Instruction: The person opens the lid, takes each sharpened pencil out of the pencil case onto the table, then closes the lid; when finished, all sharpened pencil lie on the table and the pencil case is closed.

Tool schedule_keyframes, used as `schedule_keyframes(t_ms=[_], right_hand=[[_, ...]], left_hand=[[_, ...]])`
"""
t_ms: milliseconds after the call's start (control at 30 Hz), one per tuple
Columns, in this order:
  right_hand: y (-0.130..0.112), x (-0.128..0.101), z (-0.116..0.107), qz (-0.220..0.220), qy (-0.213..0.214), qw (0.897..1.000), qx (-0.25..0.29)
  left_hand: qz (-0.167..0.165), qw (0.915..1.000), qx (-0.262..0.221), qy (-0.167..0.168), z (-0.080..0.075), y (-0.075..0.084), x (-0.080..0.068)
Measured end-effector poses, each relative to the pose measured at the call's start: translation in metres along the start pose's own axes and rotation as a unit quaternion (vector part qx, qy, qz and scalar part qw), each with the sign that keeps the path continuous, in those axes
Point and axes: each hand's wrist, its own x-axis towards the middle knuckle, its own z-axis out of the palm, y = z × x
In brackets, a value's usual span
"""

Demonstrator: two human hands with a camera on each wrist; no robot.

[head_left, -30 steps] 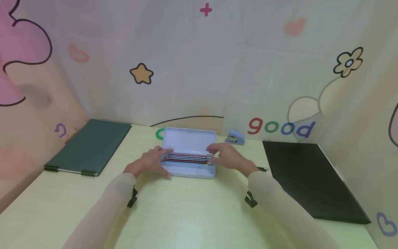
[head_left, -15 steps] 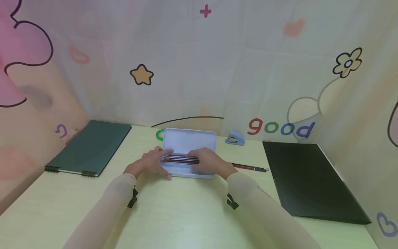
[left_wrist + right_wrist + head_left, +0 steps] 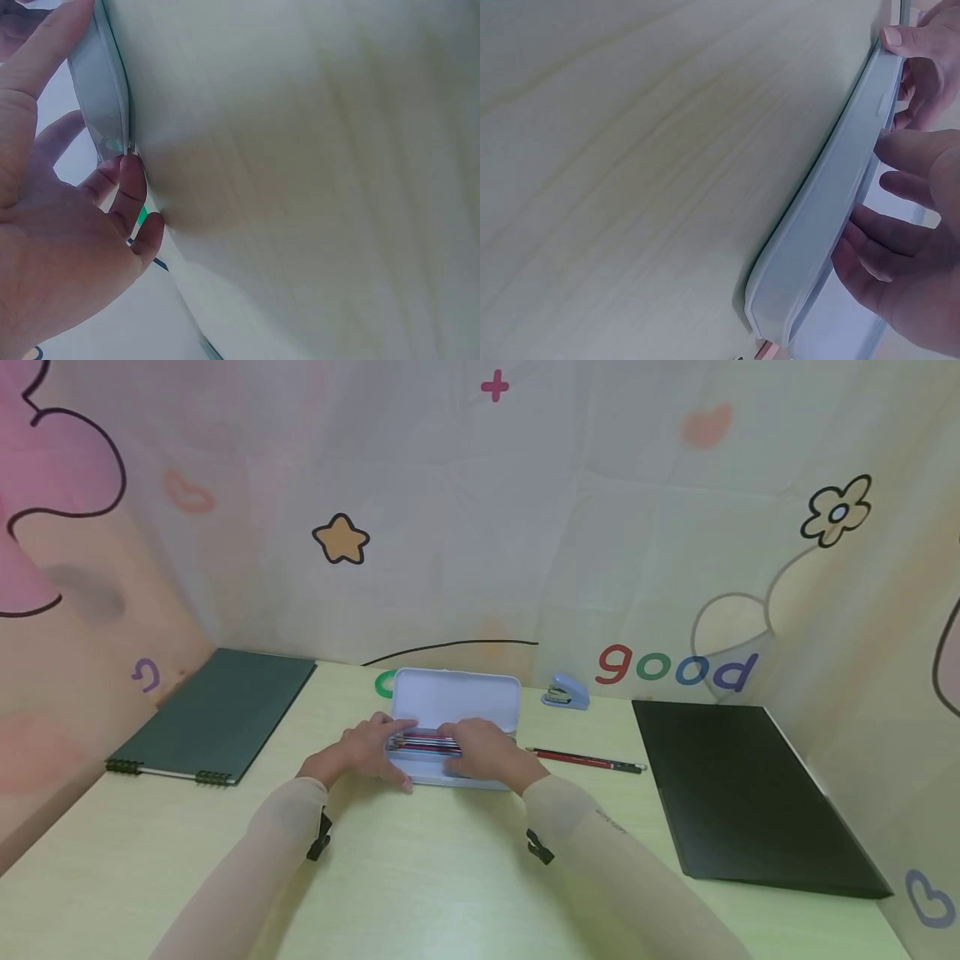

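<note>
A pale lilac pencil case (image 3: 456, 693) stands with its lid raised on the table, several pencils (image 3: 426, 743) lying in its tray. My left hand (image 3: 366, 747) holds the case's left end, thumb on the front edge. In the left wrist view, its fingers (image 3: 131, 187) bend against the case's side. My right hand (image 3: 486, 750) reaches over the right part of the tray and covers the pencils' right ends. In the right wrist view, its fingers (image 3: 870, 247) dip past the front wall (image 3: 802, 247); I cannot tell whether they pinch any pencil.
Two pencils (image 3: 588, 761), red and black, lie right of the case. Behind are a blue stapler (image 3: 567, 692) and a green ring (image 3: 385, 683). A dark green spiral sketchbook (image 3: 221, 714) lies left, a large black folder (image 3: 757, 797) right. A printed curtain (image 3: 450, 527) borders the table.
My right hand has moved left from the case's right end over the pencils, uncovering the two pencils on the table. The left hand has stayed in place.
</note>
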Motion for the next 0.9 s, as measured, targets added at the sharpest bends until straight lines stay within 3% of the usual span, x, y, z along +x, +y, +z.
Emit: schedule_keyframes(t_ms=[533,900], right_hand=[[-0.014,0.001,0.008,0.007,0.010,0.998,-0.065],[-0.002,0.008,0.002,-0.019,-0.014,0.999,-0.023]], left_hand=[[0.012,0.9999,0.001,0.007,0.000,-0.002,-0.002],[0.005,1.0000,0.001,0.002,0.000,-0.001,-0.002]])
